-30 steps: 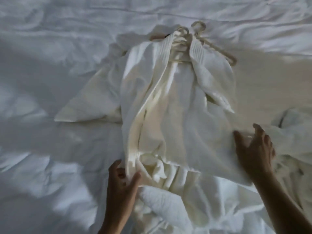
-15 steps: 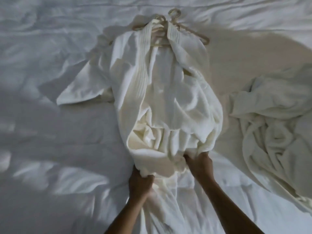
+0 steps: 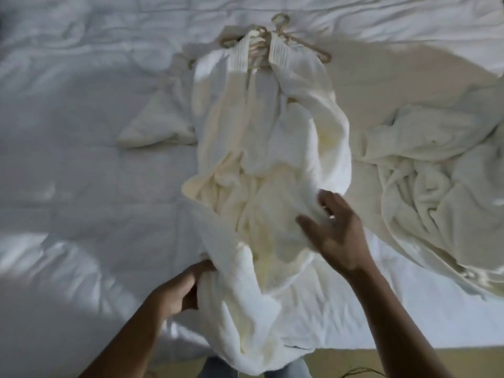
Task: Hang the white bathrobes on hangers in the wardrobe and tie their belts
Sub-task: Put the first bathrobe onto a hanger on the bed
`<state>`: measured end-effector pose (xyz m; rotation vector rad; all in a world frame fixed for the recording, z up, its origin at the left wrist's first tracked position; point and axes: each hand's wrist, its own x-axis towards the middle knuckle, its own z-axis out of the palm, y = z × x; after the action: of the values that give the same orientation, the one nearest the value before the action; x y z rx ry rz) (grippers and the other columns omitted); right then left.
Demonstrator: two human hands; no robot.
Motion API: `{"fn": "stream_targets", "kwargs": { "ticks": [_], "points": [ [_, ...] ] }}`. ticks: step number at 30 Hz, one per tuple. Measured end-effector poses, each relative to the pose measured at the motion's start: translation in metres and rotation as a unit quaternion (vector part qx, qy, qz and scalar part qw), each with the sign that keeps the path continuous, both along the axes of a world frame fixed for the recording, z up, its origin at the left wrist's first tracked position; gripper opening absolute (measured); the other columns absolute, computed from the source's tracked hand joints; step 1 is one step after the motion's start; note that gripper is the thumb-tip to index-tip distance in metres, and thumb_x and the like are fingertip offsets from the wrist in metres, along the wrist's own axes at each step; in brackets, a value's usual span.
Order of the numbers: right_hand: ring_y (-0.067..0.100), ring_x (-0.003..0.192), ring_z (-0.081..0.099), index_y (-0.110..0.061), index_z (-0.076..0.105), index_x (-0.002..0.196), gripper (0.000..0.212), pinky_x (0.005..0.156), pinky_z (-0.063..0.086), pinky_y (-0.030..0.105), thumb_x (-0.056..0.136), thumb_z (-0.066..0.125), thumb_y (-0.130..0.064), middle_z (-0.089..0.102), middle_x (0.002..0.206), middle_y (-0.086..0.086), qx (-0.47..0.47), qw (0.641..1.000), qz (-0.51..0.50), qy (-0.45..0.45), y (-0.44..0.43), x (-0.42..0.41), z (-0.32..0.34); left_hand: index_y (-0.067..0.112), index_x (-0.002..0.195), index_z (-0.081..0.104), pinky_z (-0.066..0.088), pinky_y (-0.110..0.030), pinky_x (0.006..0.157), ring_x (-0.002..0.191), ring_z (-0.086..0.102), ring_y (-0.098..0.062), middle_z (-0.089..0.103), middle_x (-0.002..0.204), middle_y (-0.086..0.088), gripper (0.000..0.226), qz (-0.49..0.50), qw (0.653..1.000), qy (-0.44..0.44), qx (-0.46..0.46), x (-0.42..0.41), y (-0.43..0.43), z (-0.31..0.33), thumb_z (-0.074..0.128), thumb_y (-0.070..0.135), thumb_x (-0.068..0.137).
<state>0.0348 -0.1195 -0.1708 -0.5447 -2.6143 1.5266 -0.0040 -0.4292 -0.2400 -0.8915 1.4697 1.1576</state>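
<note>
On a rumpled white bed point(image 3: 68, 132), a person's left hand point(image 3: 177, 290) clamps a lower fold of a white terry bathrobe point(image 3: 259, 148) — laid flat, collar up by pale hangers point(image 3: 313, 47) — while the right hand point(image 3: 338, 233) hovers over its bunched middle, fingers spread, holding nothing. A second bathrobe point(image 3: 436, 173) lies crumpled just to the right. The cloth looks soft, bulky and limp — probably best lifted by a hanger's hook, shoulders seated.

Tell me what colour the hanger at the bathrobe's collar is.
The hanger is pale beige; it shows best in the head view, near the top of the picture.
</note>
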Motion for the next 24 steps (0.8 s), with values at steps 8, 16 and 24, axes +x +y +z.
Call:
{"fn": "stream_targets", "kwargs": {
  "ticks": [8, 16, 24],
  "points": [
    [0.022, 0.103, 0.067, -0.015, 0.052, 0.135, 0.088, 0.089, 0.055, 0.030, 0.071, 0.070, -0.073, 0.065, 0.126, 0.009, -0.163, 0.933, -0.243, -0.207, -0.028, 0.054, -0.110, 0.003, 0.087, 0.064, 0.052, -0.046, 0.073, 0.077, 0.068, -0.034, 0.068, 0.077, -0.026, 0.046, 0.004, 0.972, 0.216, -0.088, 0.022, -0.038, -0.048, 0.065, 0.047, 0.095],
    [0.020, 0.100, 0.074, -0.025, 0.072, 0.116, 0.062, 0.088, 0.060, 0.046, 0.060, 0.086, -0.047, 0.078, 0.105, 0.000, -0.250, 0.930, -0.077, -0.257, -0.096, 0.034, -0.105, 0.013, 0.100, 0.071, 0.050, -0.032, 0.068, 0.085, 0.067, -0.027, 0.074, 0.082, -0.002, 0.044, -0.050, 0.976, 0.212, -0.013, 0.029, 0.017, -0.030, 0.065, 0.022, 0.058],
    [0.042, 0.092, 0.072, 0.000, 0.072, 0.113, 0.062, 0.079, 0.061, 0.049, 0.061, 0.088, -0.031, 0.072, 0.107, 0.029, -0.423, 0.811, -0.070, -0.399, -0.021, 0.204, -0.064, 0.003, 0.069, 0.076, 0.048, -0.040, 0.075, 0.069, 0.066, -0.031, 0.070, 0.073, -0.017, 0.045, 0.075, 0.989, 0.102, 0.077, 0.027, -0.090, 0.020, 0.042, 0.007, 0.098]
  ]
}}
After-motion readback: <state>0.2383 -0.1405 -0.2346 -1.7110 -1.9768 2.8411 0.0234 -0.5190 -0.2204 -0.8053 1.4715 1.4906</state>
